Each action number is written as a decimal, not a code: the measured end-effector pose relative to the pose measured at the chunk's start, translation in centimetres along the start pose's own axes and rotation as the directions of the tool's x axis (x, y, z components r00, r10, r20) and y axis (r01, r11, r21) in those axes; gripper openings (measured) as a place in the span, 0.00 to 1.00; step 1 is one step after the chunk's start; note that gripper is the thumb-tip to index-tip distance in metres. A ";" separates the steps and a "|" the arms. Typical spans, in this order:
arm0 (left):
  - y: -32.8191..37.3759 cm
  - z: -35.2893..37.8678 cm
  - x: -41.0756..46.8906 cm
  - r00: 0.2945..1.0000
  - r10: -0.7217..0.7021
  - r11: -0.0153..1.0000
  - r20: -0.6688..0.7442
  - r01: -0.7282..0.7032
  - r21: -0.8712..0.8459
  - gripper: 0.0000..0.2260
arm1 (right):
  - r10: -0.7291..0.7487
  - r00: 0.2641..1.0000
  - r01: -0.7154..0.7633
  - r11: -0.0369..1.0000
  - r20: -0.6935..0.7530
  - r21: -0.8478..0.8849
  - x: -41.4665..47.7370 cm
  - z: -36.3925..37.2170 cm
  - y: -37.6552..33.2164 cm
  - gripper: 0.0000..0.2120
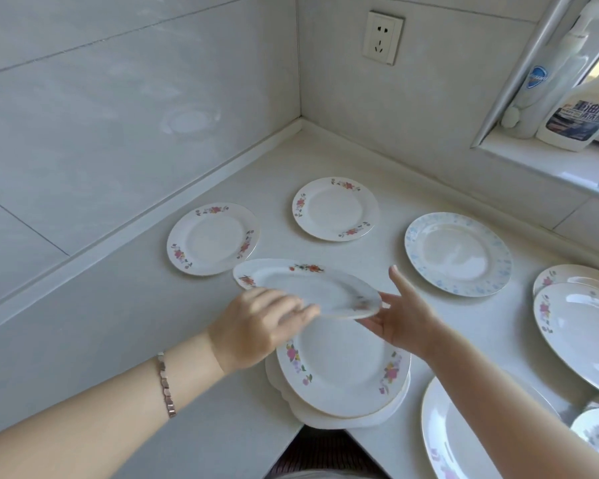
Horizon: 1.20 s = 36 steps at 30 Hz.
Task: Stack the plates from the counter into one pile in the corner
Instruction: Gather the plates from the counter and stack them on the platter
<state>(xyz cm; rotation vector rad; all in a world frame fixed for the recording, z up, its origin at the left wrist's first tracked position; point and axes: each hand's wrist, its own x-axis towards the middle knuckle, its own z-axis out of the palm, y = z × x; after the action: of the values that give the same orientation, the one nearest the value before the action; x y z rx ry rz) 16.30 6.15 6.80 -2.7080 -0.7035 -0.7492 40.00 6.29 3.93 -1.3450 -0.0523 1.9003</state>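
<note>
I hold a small flowered plate [308, 288] in the air, tilted, above the pile at the counter's near edge. My left hand [256, 326] grips its near rim at 7 o'clock, fingers curled over the top. My right hand [400, 318] is open, palm under the rim at 4 o'clock, thumb pointing up and clear of the plate. Right beneath, a pink-flowered plate [343, 371] lies on a wavy-edged white plate [284, 392], the two stacked. On the counter [377, 160], two more flowered plates lie flat and apart, one at 10 o'clock [212, 238] near the wall ledge, one at 12 o'clock [335, 209] toward the corner. A blue-speckled plate [458, 254] sits at 2 o'clock. More plates [581, 326] crowd the 3 to 5 o'clock side, some overlapping. I wear a bracelet [166, 385] on my left wrist
</note>
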 end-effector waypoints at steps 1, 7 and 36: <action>0.1 0.2 -0.1 0.998 0.053 0.998 -0.034 -0.054 -0.015 0.10 | 0.013 1.000 -0.013 0.999 0.012 -0.047 0.1 0.0 0.0 0.20; -1.0 1.0 -0.6 0.990 0.141 0.985 0.019 -0.138 -0.099 0.11 | -0.081 0.996 0.076 0.990 -0.042 -0.115 0.7 -1.7 2.0 0.06; 1.0 7.2 -1.4 0.025 -0.731 0.278 0.681 0.923 0.264 0.12 | -0.590 0.788 -0.074 0.193 -0.176 -0.978 1.6 -4.7 5.8 0.25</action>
<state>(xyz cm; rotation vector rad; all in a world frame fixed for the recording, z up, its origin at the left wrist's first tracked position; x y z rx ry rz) 18.77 7.27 -0.09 -2.4006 -2.7981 0.2579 40.26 1.44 -1.97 -2.4361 -1.3553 0.9277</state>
